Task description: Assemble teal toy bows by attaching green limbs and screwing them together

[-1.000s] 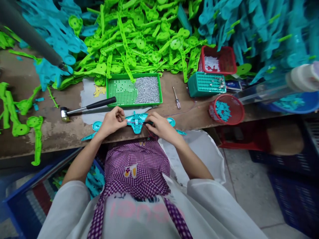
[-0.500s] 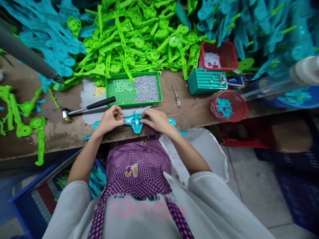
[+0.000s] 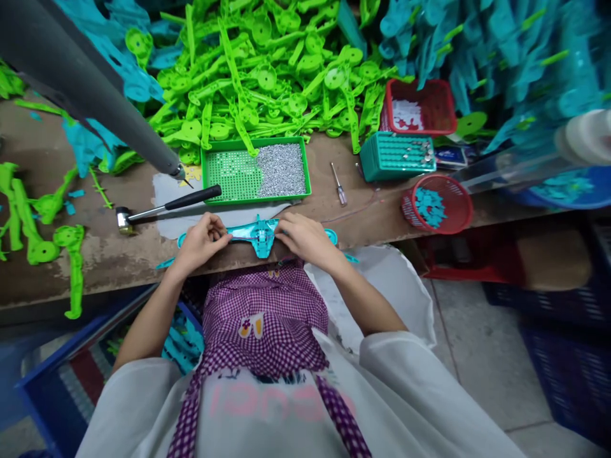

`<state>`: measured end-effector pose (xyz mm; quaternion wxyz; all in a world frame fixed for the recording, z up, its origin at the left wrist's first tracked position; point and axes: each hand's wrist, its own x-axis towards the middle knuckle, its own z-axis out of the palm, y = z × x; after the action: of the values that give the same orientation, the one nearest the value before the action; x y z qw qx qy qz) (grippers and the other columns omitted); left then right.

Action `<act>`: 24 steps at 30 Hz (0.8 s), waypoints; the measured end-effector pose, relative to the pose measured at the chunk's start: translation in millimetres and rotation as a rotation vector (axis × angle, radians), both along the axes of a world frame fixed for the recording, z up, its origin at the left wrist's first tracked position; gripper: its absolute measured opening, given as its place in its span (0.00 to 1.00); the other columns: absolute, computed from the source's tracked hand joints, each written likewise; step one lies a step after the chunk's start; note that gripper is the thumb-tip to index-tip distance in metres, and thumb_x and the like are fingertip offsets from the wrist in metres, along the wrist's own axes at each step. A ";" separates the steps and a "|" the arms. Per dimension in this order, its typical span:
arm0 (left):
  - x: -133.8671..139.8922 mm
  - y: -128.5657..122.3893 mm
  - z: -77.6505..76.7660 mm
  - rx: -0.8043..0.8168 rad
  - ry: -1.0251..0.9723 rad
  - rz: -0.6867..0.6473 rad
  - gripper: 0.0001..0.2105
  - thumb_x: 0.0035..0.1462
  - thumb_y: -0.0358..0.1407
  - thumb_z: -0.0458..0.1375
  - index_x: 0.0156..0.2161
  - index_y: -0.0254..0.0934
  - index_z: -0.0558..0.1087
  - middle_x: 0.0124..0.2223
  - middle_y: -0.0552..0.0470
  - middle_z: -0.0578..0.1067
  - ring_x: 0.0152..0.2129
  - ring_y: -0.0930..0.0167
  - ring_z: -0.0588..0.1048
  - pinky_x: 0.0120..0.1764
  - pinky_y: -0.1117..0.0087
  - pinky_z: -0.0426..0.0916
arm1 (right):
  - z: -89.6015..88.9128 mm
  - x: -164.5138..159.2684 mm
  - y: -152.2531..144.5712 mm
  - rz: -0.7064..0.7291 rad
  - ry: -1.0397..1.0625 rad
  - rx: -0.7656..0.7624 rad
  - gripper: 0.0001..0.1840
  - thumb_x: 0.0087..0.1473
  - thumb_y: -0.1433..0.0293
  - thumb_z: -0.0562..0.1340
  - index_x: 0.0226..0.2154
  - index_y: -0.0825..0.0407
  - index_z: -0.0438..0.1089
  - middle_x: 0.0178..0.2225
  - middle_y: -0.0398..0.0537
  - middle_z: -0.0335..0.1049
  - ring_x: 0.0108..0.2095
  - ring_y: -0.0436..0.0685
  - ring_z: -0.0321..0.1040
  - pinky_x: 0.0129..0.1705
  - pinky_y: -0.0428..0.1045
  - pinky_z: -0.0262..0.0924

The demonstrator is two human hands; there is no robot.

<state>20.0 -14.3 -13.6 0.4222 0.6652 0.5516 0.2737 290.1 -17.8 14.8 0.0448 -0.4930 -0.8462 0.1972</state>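
Worn and brown, a bench (image 3: 109,254) stretches across the view, with a heap of green parts (image 3: 267,79) at its back and turquoise parts (image 3: 482,57) piled to either side. At the near edge, in front of the person's apron (image 3: 267,299), lies a turquoise frame (image 3: 262,240), its broad middle between the two hands and its arms reaching out beneath them.

The left hand (image 3: 205,238) bends over the frame's left arm, thumb and forefinger close together at it; whether they pinch the frame or the thin wire along it, I cannot tell. The right hand (image 3: 303,238) has its fingertips curled down against the right side of the middle; its grip is hidden.

Just beyond is a green tray (image 3: 229,170), metal pins (image 3: 282,170) filling its right half. A hammer (image 3: 169,207) lies to the left, partly over a grey sheet (image 3: 167,221), beneath a powered driver (image 3: 143,137) hanging point down. Right of the tray are a screwdriver (image 3: 338,184), a teal box (image 3: 398,162) and a red basket (image 3: 459,213) holding turquoise bits.
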 end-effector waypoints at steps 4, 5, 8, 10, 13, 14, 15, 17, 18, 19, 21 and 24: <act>-0.3 2.4 1.7 -0.099 -0.153 -0.001 0.17 0.48 0.38 0.63 0.34 0.40 0.57 0.27 0.59 0.71 0.19 0.79 0.65 0.24 0.77 0.61 | -5.7 -6.0 12.6 -0.037 0.064 -0.011 0.10 0.63 0.66 0.55 0.36 0.50 0.71 0.39 0.48 0.70 0.39 0.56 0.66 0.34 0.50 0.51; -0.4 2.5 2.2 -0.111 -0.167 -0.007 0.17 0.48 0.37 0.63 0.34 0.40 0.56 0.27 0.59 0.71 0.19 0.80 0.65 0.25 0.77 0.62 | -6.9 -5.8 13.9 -0.018 0.101 -0.020 0.09 0.62 0.66 0.55 0.37 0.50 0.71 0.39 0.47 0.70 0.40 0.56 0.66 0.36 0.50 0.52; -0.6 2.2 2.3 -0.121 -0.146 -0.027 0.18 0.47 0.35 0.63 0.33 0.40 0.55 0.26 0.60 0.71 0.20 0.80 0.65 0.25 0.77 0.62 | -9.8 -0.4 12.0 0.067 0.228 -0.049 0.10 0.62 0.65 0.56 0.40 0.48 0.71 0.43 0.47 0.69 0.44 0.55 0.66 0.40 0.49 0.55; -0.3 1.9 2.2 -0.114 -0.109 -0.031 0.17 0.46 0.34 0.64 0.33 0.40 0.57 0.26 0.60 0.71 0.19 0.80 0.65 0.24 0.77 0.61 | -11.5 4.3 8.1 0.119 0.248 -0.043 0.10 0.63 0.66 0.56 0.41 0.48 0.72 0.46 0.48 0.68 0.45 0.56 0.65 0.42 0.50 0.56; 1.4 1.6 4.6 -0.098 -0.099 -0.028 0.15 0.46 0.35 0.64 0.33 0.39 0.60 0.27 0.58 0.71 0.19 0.80 0.65 0.23 0.77 0.62 | -14.0 8.2 3.2 0.191 0.195 -0.011 0.12 0.62 0.69 0.55 0.41 0.49 0.74 0.47 0.51 0.67 0.46 0.57 0.65 0.43 0.52 0.56; 2.1 1.5 6.1 -0.093 -0.106 -0.028 0.15 0.46 0.36 0.64 0.33 0.39 0.60 0.27 0.58 0.71 0.19 0.79 0.66 0.24 0.76 0.62 | -14.6 8.7 2.2 0.208 0.181 -0.002 0.12 0.62 0.70 0.55 0.41 0.50 0.74 0.48 0.52 0.67 0.47 0.58 0.65 0.44 0.52 0.56; 2.7 1.5 7.6 -0.089 -0.112 -0.029 0.14 0.46 0.37 0.64 0.33 0.39 0.61 0.27 0.57 0.72 0.19 0.79 0.66 0.24 0.76 0.63 | -15.0 8.9 1.3 0.227 0.172 0.004 0.13 0.62 0.70 0.54 0.42 0.50 0.75 0.48 0.53 0.67 0.47 0.59 0.64 0.44 0.53 0.57; 3.2 1.7 9.7 -0.085 -0.114 -0.034 0.14 0.47 0.37 0.64 0.33 0.38 0.62 0.27 0.57 0.72 0.19 0.78 0.67 0.24 0.76 0.63 | -14.9 9.0 -0.2 0.270 0.142 0.020 0.14 0.62 0.71 0.54 0.44 0.51 0.74 0.50 0.55 0.67 0.48 0.59 0.64 0.45 0.53 0.57; 3.0 2.0 9.8 -0.085 -0.111 -0.037 0.14 0.47 0.38 0.64 0.33 0.38 0.62 0.27 0.57 0.72 0.19 0.78 0.67 0.24 0.75 0.64 | -14.6 9.0 -0.9 0.294 0.113 0.034 0.15 0.62 0.72 0.54 0.46 0.51 0.74 0.50 0.55 0.67 0.48 0.59 0.64 0.45 0.54 0.57; 2.4 2.4 9.4 -0.084 -0.105 -0.041 0.14 0.47 0.38 0.64 0.33 0.38 0.62 0.27 0.57 0.72 0.20 0.78 0.68 0.25 0.75 0.64 | -14.1 9.0 -1.4 0.321 0.077 0.054 0.16 0.62 0.73 0.53 0.47 0.52 0.73 0.50 0.56 0.67 0.47 0.59 0.65 0.45 0.54 0.57; 0.7 3.0 7.0 -0.074 -0.087 -0.047 0.14 0.47 0.39 0.65 0.33 0.38 0.63 0.28 0.57 0.72 0.20 0.78 0.68 0.25 0.75 0.65 | -13.4 9.2 -1.6 0.383 -0.002 0.099 0.16 0.63 0.73 0.53 0.48 0.53 0.72 0.50 0.56 0.68 0.46 0.60 0.65 0.44 0.54 0.58; -1.4 1.8 3.9 -0.031 -0.026 -0.067 0.13 0.49 0.39 0.64 0.34 0.38 0.65 0.27 0.58 0.71 0.21 0.77 0.68 0.26 0.75 0.65 | -14.1 11.5 0.5 0.484 -0.082 0.143 0.16 0.62 0.74 0.54 0.50 0.56 0.70 0.51 0.56 0.69 0.47 0.60 0.66 0.44 0.54 0.59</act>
<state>18.6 -12.4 -9.7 0.4485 0.6732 0.5276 0.2592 301.7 -17.3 0.7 -0.0034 -0.2792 -0.9525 0.1215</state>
